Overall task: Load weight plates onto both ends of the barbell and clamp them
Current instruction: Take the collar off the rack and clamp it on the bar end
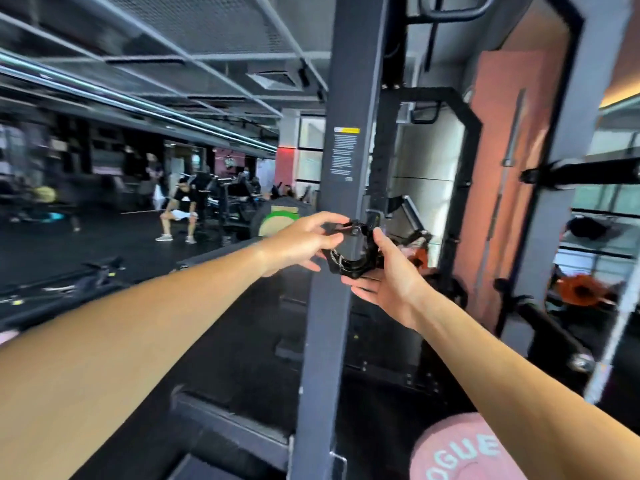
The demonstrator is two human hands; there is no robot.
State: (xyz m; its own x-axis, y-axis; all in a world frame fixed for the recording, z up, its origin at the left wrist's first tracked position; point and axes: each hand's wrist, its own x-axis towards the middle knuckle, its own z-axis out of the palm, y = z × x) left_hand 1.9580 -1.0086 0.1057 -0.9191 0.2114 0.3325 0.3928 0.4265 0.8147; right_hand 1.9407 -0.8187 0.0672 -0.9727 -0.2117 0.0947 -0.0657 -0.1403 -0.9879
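Observation:
A black barbell collar clamp (349, 258) hangs against the dark grey upright post of the squat rack (346, 150), at about chest height. My left hand (304, 242) pinches the clamp's upper lever with thumb and fingers. My right hand (384, 271) cups the clamp from below and the right, fingers curled under its ring. A pink weight plate (464, 448) with pale lettering shows at the bottom right. A green and cream plate (277, 221) stands behind my left hand. The barbell's sleeve is not clearly visible.
The rack's base beam (228, 427) lies on the black floor below. Orange plates (581, 289) sit on storage pegs at right, and a bare bar (502, 199) leans on the orange wall. A person (180, 209) sits on a bench far left.

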